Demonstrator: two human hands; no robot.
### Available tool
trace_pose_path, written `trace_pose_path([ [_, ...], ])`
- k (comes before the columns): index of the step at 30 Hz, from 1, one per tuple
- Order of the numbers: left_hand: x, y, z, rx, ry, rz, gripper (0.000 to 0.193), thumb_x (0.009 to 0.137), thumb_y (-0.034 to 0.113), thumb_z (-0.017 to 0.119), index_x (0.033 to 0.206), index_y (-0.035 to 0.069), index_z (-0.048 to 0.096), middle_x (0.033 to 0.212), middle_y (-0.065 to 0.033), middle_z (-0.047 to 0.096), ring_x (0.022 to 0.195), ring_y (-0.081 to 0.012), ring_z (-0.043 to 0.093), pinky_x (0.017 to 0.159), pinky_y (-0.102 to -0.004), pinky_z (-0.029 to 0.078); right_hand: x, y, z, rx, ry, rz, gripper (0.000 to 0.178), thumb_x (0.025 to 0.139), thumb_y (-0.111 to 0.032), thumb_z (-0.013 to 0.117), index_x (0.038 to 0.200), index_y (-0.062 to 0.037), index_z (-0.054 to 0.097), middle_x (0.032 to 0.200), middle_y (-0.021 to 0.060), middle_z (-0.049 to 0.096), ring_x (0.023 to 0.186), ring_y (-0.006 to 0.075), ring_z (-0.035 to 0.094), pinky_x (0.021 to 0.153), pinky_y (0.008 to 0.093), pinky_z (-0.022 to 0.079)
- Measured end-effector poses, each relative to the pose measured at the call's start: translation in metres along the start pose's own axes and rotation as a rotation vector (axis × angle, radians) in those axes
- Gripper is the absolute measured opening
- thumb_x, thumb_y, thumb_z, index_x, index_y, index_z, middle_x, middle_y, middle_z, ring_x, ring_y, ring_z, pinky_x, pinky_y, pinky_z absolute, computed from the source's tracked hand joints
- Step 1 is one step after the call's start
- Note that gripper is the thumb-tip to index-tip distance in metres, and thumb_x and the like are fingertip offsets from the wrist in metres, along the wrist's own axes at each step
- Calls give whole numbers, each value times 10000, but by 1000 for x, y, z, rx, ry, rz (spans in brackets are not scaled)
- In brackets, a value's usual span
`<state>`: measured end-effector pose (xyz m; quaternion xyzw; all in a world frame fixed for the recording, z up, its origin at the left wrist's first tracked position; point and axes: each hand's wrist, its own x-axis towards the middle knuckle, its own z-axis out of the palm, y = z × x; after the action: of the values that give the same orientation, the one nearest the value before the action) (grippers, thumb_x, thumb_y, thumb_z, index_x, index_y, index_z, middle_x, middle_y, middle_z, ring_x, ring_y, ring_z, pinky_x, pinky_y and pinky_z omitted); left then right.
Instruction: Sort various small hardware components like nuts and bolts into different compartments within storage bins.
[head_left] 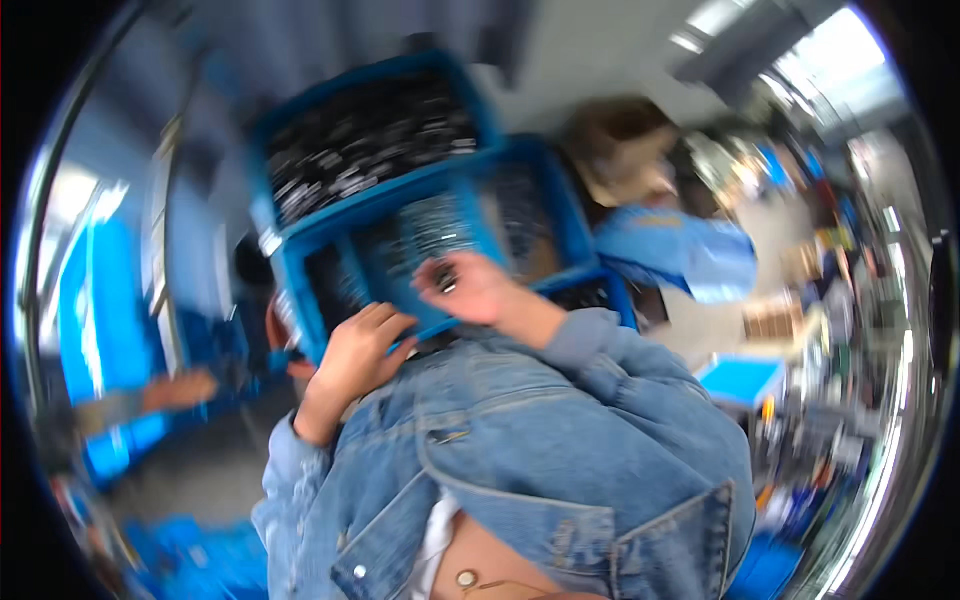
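Note:
My right hand [478, 290] is turned partly palm up over the near side of a blue divided bin [425, 325]. Its fingers curl around a small dark, shiny piece [446, 278], too blurred to name. My left hand [358, 352] hovers at the bin's near edge, close to my jacket. Its fingers are bent and the thumb stands apart, with nothing visible between them. Small grey and silvery parts [437, 222] lie in the bin's compartments beyond my hands.
Behind stands a blue crate [465, 90] full of small black parts [370, 140]. To its right are another blue bin [575, 225], a brown carton [620, 145] and a light blue bag [680, 250]. Another person's forearm [165, 393] reaches in at the left.

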<state>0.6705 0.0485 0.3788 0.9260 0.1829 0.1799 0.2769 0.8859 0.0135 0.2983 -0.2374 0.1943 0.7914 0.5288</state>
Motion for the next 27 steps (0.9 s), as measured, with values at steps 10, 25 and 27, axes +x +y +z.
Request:
trace_pose_path([
  [10,-114,3,-1,362,339,-601,400,778,57,575,1176,100,564,854,-92,602,725,-274,602,614,-377,493,167,82,149,-605,-188,-136,355,943,-335,455,1010,-8,575,993,119,590,979,232,547,965,346,346],
  [25,-159,-61,46,328,100,-1060,350,861,70,471,1193,145,556,956,-105,661,815,-284,644,686,-376,520,59,-9,69,-1941,-192,-1309,271,752,-110,594,1002,-20,539,1021,208,516,968,358,515,862,412,422],
  [27,-170,-81,57,25,493,-860,400,900,115,527,1294,176,492,898,-31,612,773,-125,568,669,-256,454,51,-36,31,-2268,-61,-1224,303,685,-86,583,974,-7,533,1028,227,505,966,372,503,829,440,433],
])
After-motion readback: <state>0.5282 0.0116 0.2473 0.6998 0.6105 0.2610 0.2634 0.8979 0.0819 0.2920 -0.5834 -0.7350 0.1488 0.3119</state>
